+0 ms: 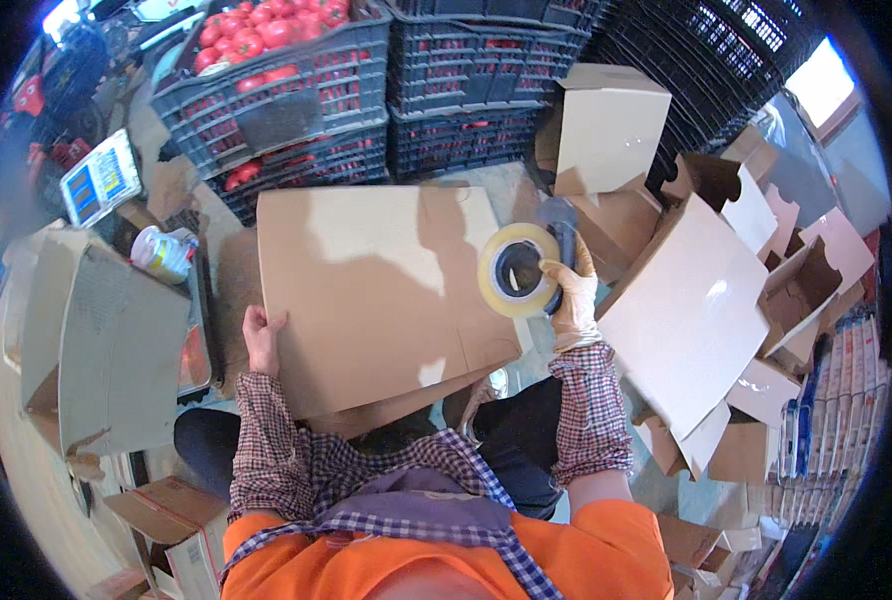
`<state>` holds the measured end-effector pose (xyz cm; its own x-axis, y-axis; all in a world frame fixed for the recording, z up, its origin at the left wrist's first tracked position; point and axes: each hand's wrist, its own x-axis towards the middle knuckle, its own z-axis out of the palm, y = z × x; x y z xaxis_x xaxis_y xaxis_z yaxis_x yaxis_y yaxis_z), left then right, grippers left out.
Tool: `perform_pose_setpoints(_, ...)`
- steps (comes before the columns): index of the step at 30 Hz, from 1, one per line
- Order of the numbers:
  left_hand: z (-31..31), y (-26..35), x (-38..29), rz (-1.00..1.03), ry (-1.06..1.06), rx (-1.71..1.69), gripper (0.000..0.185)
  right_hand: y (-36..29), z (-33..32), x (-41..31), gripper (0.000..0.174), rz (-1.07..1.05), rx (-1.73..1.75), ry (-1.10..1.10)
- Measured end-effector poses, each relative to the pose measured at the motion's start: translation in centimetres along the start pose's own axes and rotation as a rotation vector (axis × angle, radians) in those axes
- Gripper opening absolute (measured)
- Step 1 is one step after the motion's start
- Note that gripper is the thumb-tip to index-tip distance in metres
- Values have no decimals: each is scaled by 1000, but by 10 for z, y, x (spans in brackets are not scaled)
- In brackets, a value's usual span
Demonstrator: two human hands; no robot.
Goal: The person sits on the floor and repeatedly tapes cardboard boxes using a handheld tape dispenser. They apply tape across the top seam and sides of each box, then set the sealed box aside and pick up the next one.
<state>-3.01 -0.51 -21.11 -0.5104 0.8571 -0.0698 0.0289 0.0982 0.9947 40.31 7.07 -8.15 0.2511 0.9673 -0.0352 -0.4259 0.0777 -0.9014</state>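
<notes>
In front of me is a flattened brown cardboard box, tilted, with a lower flap showing below its near edge. My left hand grips its left edge, thumb on the upper face. In my right hand, which wears a pale glove, is a handheld tape dispenser. The dispenser carries a large roll of clear yellowish packing tape, held over the right edge of the cardboard. Shadows fall across the cardboard face. My fingers hide part of the dispenser's handle.
Black plastic crates of tomatoes are stacked ahead. A digital scale display and a plastic tub stand left, near a large carton. Cartons pile up on the right, beside bundled flat stock.
</notes>
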Motion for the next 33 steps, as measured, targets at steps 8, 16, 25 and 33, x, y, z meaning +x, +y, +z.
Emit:
perform_pose_setpoints(8, -51, 95, -14, 104, -295, -282, 50, -126, 31, -21, 72, -466, -194, -220)
perform_pose_setpoints(16, -79, 82, -2, 283, -66, -374, 36, -193, 182, -23, 100, -883, -1545, -858)
perform_pose_setpoints(25, -83, 90, -30, 467, 368, -128, 39, -92, 204, -39, 102, -195, -1386, -1394)
perform_pose_setpoints(33, 27, 199, -128, 1218, -122, 844, 57, -83, 181, -33, 95, -145, -1262, -1350)
